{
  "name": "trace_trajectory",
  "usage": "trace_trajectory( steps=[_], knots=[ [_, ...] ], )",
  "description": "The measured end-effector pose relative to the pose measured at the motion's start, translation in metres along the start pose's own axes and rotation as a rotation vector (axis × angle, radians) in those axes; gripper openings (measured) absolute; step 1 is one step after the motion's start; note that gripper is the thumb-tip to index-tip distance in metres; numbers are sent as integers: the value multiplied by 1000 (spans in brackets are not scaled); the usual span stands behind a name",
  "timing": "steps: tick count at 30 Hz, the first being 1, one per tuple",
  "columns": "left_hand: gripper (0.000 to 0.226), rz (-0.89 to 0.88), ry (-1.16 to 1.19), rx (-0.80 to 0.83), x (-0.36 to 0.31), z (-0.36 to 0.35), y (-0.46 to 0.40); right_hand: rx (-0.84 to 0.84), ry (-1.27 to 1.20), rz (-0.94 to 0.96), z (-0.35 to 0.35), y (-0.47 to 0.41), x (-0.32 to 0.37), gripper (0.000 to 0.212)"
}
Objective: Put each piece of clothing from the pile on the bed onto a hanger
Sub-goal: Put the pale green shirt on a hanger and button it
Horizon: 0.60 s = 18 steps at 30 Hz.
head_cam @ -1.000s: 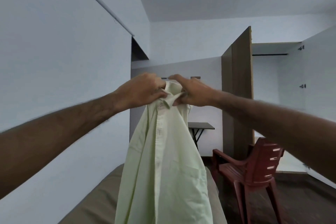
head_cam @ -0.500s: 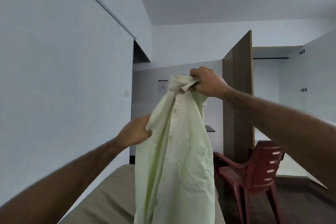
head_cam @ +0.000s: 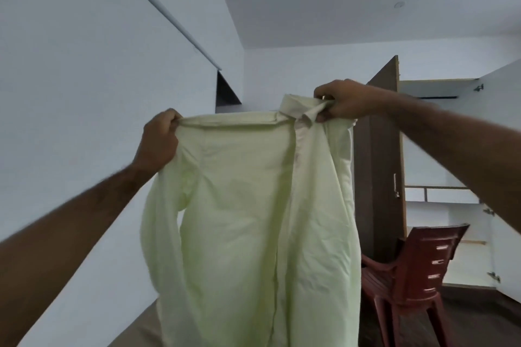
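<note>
Both hands are holding the pale green shirt (head_cam: 248, 220) up above the bed (head_cam: 135, 329) — left hand (head_cam: 158, 141) pinching a shoulder, right hand (head_cam: 341, 100) gripping the collar (no hanger in view); a loosening pinch could be dropping it.

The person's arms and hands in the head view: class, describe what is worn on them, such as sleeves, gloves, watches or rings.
Both forearms are bare as far as the frame shows them; no sleeve edge comes into view. The left hand and right hand wear no gloves. No watch, band or bracelet shows at either wrist. No ring is visible on the fingers, though several are partly hidden by cloth.
</note>
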<state>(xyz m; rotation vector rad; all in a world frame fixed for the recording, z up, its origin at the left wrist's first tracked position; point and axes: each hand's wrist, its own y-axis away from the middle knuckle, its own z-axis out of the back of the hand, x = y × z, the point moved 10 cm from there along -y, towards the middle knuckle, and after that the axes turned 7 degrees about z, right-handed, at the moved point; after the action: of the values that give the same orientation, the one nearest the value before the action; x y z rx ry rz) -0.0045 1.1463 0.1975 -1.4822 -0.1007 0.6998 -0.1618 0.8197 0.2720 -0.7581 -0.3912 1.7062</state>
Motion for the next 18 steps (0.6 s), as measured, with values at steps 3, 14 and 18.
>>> trace_trajectory(
  steps=[3, 14, 18],
  knots=[
    [16, 59, 74, -63, 6, 7, -1, 8, -38, 17, -1, -11, 3, 25],
    [42, -143, 25, 174, 58, -56, 38, 503, -717, -159, -159, -10, -49, 29],
    [26, -117, -153, 400, 128, -151, 74, 518, -596, -235, -286, -38, -88, 34]
  ],
)
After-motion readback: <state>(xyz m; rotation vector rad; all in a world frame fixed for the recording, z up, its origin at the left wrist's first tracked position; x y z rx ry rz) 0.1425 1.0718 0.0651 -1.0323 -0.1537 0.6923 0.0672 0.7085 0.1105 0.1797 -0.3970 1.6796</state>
